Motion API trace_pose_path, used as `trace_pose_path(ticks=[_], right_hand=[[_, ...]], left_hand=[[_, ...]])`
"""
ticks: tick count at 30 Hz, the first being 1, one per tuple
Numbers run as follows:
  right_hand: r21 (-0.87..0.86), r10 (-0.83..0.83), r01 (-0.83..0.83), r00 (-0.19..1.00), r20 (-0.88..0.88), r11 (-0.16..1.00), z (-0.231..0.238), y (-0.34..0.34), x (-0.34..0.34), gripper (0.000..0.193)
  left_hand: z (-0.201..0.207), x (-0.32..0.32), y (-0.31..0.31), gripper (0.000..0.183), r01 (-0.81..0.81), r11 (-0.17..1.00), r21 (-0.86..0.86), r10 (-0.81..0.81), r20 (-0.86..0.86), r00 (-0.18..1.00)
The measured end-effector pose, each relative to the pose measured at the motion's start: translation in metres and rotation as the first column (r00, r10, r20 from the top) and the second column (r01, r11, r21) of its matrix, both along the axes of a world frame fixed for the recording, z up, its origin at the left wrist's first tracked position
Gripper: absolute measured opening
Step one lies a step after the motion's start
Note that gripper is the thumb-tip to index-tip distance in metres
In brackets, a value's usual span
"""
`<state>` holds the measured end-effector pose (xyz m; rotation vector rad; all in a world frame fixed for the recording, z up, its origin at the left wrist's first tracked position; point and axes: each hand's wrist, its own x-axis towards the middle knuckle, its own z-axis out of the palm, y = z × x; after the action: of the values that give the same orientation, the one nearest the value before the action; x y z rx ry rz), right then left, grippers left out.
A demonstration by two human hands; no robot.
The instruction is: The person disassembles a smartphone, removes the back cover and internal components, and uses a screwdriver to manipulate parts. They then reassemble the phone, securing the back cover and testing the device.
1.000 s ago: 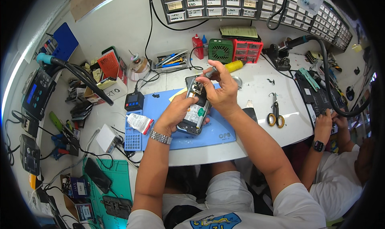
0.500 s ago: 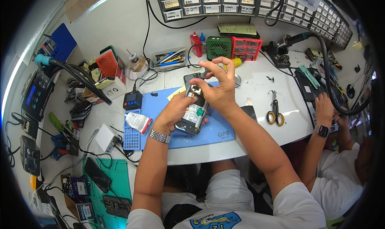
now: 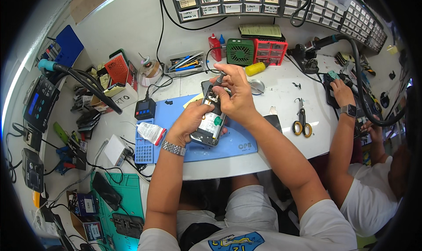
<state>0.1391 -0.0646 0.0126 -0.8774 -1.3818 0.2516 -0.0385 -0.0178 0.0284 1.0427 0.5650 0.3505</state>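
An opened smartphone (image 3: 208, 127), its battery and inner parts bare, is gripped by my left hand (image 3: 189, 120), thumb on its face and fingertips around the far edge. My right hand (image 3: 238, 98) is closed on a slim grey screwdriver (image 3: 219, 79), which tilts over the upper end of the phone. The driver's tip is hidden by my fingers. Below the phone lies a blue repair mat (image 3: 176, 152). A dark flat piece, partly covered, shows behind the phone's top.
Left of my hands are a white-and-red tube (image 3: 150, 133) and a small black device (image 3: 145, 108). To the right lie scissors (image 3: 302, 121) and a round tin (image 3: 256, 87). A co-worker's hand (image 3: 343, 93) works at far right. Behind stand a green fan (image 3: 240, 52) and red drawers (image 3: 270, 53).
My right fingers have curled in around the screwdriver, and the hand has shifted slightly left. My left hand still holds the phone. The co-worker's hand has moved up and left.
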Motion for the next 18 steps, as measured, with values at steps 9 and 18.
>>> trace_pose_path(ticks=[9,18], right_hand=[[-0.061,-0.075,0.080,0.994,0.085,0.995,-0.008,0.001,0.002,0.086],[-0.058,-0.107,0.115,0.987,0.121,0.992,-0.011,0.001,-0.001,0.085]], left_hand=[[0.000,0.003,0.000,0.038,-0.011,1.000,-0.026,0.011,-0.008,1.000],[-0.001,0.002,0.000,0.037,-0.008,1.000,-0.012,0.008,-0.004,1.000]])
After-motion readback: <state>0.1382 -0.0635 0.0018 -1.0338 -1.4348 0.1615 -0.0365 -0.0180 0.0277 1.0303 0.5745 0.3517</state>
